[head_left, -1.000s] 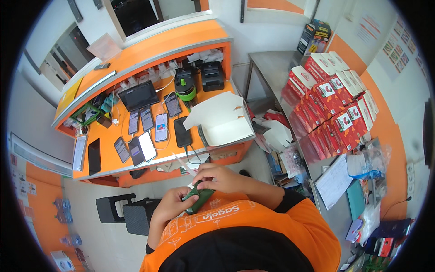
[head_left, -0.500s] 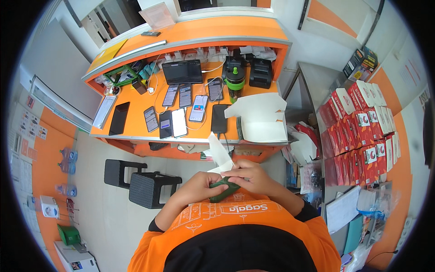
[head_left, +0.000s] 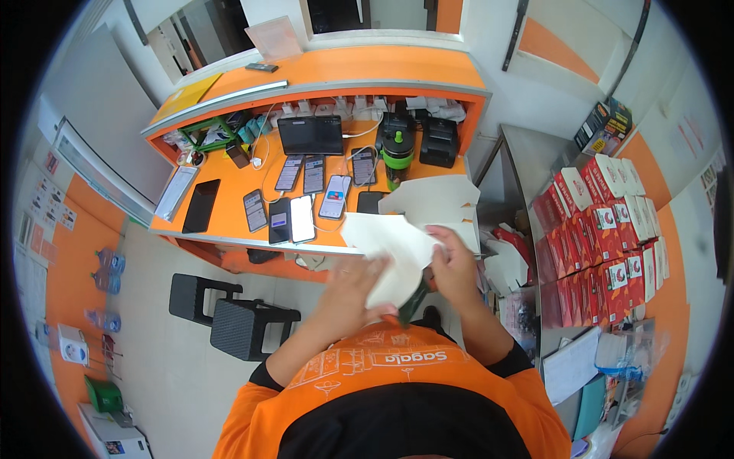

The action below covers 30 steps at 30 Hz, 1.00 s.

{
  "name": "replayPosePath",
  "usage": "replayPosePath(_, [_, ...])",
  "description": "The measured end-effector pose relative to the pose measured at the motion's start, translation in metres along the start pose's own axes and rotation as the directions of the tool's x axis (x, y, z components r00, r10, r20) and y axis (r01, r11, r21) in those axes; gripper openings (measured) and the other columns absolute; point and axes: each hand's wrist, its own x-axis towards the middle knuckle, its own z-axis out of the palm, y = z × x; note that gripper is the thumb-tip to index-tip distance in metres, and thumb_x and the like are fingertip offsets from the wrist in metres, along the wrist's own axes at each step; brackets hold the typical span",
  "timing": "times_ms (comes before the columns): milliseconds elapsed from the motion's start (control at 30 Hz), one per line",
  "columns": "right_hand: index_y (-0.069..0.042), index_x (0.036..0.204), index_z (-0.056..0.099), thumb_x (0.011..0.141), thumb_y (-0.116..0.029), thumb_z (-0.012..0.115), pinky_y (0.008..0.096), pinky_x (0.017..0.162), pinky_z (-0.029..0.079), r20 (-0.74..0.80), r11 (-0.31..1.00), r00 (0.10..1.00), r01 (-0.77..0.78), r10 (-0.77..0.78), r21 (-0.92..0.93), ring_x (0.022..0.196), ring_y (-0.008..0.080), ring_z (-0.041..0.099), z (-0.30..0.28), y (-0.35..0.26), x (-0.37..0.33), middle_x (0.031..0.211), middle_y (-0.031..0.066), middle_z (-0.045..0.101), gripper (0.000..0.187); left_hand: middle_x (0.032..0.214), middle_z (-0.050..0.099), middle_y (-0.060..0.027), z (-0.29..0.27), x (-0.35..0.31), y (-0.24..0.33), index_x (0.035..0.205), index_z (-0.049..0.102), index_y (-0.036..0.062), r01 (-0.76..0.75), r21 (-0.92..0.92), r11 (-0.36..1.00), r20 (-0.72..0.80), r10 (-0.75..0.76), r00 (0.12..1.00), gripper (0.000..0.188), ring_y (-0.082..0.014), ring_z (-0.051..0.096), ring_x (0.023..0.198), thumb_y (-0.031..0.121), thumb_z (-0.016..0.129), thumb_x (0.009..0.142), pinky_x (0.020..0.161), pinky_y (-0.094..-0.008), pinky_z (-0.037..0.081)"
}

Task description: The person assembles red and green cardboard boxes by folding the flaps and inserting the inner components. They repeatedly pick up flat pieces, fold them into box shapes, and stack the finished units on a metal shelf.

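A white cardboard box blank point(head_left: 394, 245) with curved edges is held up between my hands, in front of the desk. Its dark green printed side point(head_left: 415, 301) shows at the lower right edge. My left hand point(head_left: 350, 294) is on the card's lower left, smeared by motion, with the thumb along the near edge. At the right edge, my right hand point(head_left: 454, 264) pinches the card between thumb and fingers. Behind it on the desk lies another white box blank point(head_left: 432, 197), partly covered by the held one.
Several phones point(head_left: 303, 218) and a black tablet point(head_left: 311, 135) with cables lie on the orange desk point(head_left: 229, 183). A green-lidded tumbler point(head_left: 397, 157) stands near black devices point(head_left: 440, 141). Red boxes point(head_left: 604, 222) are stacked on the right table. Black stools point(head_left: 252, 329) stand at left.
The cardboard, folded small with its green side showing near my chest, is now opened out with its white face up. My hands have moved apart, the right one forward and right.
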Motion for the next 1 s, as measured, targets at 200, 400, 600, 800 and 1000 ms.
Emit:
replayPosePath(200, [-0.003, 0.13, 0.057, 0.099, -0.004, 0.049, 0.0291, 0.075, 0.061, -0.106, 0.854, 0.981, -0.084, 0.16, 0.513, 0.099, 0.0155, 0.068, -0.051, 0.016, 0.019, 0.121, 0.009, 0.066, 0.032, 0.154, 0.044, -0.0165, 0.01, -0.003, -0.108, 0.158, 0.031, 0.0114, 0.038, -0.765, 0.643, -0.287, -0.393, 0.874, 0.064, -0.0323, 0.043, 0.137, 0.04, 0.049, 0.103, 0.113, -0.0461, 0.034])
replayPosePath(400, [-0.005, 0.134, 0.056, 0.099, -0.006, 0.047, 0.0299, 0.073, 0.062, -0.003, 0.822, 0.964, -0.224, 0.265, 0.523, 0.092, 0.0168, 0.07, -0.038, 0.026, 0.018, 0.116, 0.0101, 0.065, 0.036, 0.159, 0.038, -0.0122, 0.027, 0.002, -0.105, 0.162, 0.016, 0.0147, 0.113, -0.988, -0.101, 0.126, -0.142, 0.982, 0.094, -0.025, 0.044, 0.14, 0.075, 0.04, 0.093, 0.113, -0.0423, 0.039])
replayPosePath(600, [-0.003, 0.134, 0.055, 0.102, -0.006, 0.046, 0.0313, 0.073, 0.063, 0.125, 0.878, 0.955, -0.298, 0.271, 0.374, 0.101, 0.0193, 0.069, 0.004, 0.041, 0.012, 0.117, 0.0116, 0.065, 0.034, 0.139, 0.059, -0.0077, 0.021, -0.001, -0.059, 0.163, 0.01, 0.0127, 0.128, -0.991, -0.041, 0.134, -0.192, 0.972, 0.095, -0.0174, 0.058, 0.125, 0.036, 0.071, 0.093, 0.108, -0.0341, 0.042])
replayPosePath(800, [0.003, 0.135, 0.052, 0.101, -0.004, 0.044, 0.0357, 0.078, 0.065, 0.194, 0.876, 0.938, -0.339, 0.287, 0.344, 0.102, 0.0234, 0.07, 0.015, 0.054, 0.014, 0.118, 0.0163, 0.065, 0.035, 0.149, 0.051, -0.0102, 0.025, -0.004, -0.077, 0.159, 0.02, 0.0008, 0.121, -0.993, -0.002, 0.121, -0.072, 0.99, 0.089, -0.0181, 0.054, 0.132, 0.019, 0.074, 0.091, 0.109, -0.0329, 0.041])
replayPosePath(1000, [0.002, 0.136, 0.052, 0.1, 0.0, 0.043, 0.0326, 0.078, 0.064, 0.144, 0.925, 0.951, -0.302, 0.274, 0.233, 0.101, 0.0212, 0.07, 0.014, 0.055, 0.01, 0.118, 0.0162, 0.065, 0.038, 0.137, 0.058, -0.0126, 0.031, -0.007, -0.085, 0.148, 0.039, -0.0043, 0.309, -0.946, 0.1, 0.278, -0.246, 0.929, 0.061, -0.0205, 0.058, 0.125, 0.013, 0.066, 0.096, 0.104, -0.0352, 0.047])
